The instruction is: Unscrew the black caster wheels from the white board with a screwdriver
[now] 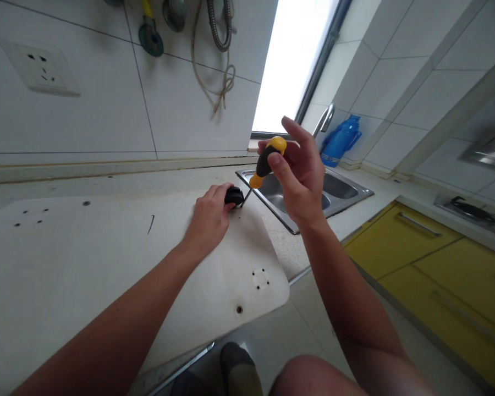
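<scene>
My right hand grips a screwdriver by its yellow and black handle, thumb against it and one finger raised. The thin metal shaft slants down to the base of a black caster wheel. Around that caster my left hand is closed, pressing it against a white board near its far right corner. Whatever screw the tip meets is too small to make out. Small screw holes show at the near right corner, and more are at the far left one.
The board lies on a pale countertop. Beyond it are a steel double sink, a tap and a blue thermos jug. Yellow drawers stand at right. A socket and a hanging hose are on the tiled wall.
</scene>
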Demonstrator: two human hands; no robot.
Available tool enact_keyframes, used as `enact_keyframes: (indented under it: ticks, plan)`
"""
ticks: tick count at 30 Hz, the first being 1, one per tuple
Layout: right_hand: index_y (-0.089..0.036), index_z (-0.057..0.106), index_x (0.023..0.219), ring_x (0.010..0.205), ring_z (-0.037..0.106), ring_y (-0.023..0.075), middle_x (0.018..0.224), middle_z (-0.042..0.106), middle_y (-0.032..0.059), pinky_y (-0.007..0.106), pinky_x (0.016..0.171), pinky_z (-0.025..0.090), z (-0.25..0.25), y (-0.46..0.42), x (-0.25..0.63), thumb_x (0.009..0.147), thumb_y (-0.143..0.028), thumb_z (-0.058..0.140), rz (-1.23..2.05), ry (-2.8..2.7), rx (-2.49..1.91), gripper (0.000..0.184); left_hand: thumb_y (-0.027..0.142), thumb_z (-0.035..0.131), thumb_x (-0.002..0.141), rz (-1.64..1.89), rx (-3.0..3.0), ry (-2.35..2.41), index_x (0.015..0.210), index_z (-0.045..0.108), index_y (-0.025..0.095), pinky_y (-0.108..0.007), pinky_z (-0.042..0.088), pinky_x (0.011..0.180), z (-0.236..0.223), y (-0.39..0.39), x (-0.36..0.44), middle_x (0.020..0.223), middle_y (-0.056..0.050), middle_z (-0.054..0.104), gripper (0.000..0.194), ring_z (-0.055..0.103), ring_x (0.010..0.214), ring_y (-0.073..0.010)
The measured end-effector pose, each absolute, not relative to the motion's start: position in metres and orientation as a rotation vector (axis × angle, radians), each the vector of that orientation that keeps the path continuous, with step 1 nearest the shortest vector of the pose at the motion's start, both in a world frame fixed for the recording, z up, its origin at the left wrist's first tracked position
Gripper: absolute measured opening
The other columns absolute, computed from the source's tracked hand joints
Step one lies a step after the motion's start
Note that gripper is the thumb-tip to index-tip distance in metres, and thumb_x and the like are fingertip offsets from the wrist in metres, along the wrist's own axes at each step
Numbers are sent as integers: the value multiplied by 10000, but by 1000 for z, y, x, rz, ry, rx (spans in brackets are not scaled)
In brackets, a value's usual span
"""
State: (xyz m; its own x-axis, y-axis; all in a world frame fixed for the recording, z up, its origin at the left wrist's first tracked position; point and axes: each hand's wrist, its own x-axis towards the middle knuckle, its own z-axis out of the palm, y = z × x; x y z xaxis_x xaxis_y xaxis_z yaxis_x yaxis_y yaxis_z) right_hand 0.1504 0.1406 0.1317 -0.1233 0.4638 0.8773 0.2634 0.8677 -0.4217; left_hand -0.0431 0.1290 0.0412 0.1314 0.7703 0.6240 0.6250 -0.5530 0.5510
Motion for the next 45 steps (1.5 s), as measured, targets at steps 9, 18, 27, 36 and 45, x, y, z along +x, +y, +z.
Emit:
enact_keyframes:
  ticks: [9,18,27,36,45]
  plan:
    - [-274,711,1394,923,730,167,1216,773,56,336,794,652,132,119,146,1082,-405,663,-191,-1651,-748,342,95,630,1030,1387,2227,1401,1466,662,164,-585,562,1215,41,129,-43,1435,-163,746,443,721,1321,-357]
    - [-310,655,1502,1053,731,221,1321,763,86,415,876,661,131,115,144,1133,-431,593,-296,-1692,-786,393,124,616,1029,1415,2229,1380,1448,670,214,-572,583,1198,40,130,-45,1425,-134,755,433,727,1304,-340]
    - [-313,603,1471,1114,777,214,1284,771,55,445,977,685,127,109,139,1152,-333,581,-368,-1719,-581,320,136,601,1054,1383,2224,1391,1482,656,196,-520,588,1195,43,128,-45,1454,-132,742,436,717,1320,-330]
    - [-292,583,1458,1071,787,253,1238,793,85,508,943,691,117,109,136,1122,-280,591,-511,-1800,-517,336,133,556,1078,1358,2257,1378,1543,626,200,-490,585,1190,40,132,-45,1498,-134,718,475,704,1320,-320]
    - [-294,605,1455,1060,776,254,1234,796,85,500,924,694,117,107,134,1096,-226,636,-605,-1793,-456,367,110,503,1053,1440,2241,1382,1473,705,228,-505,557,1248,38,138,-47,1480,-123,694,480,683,1348,-308]
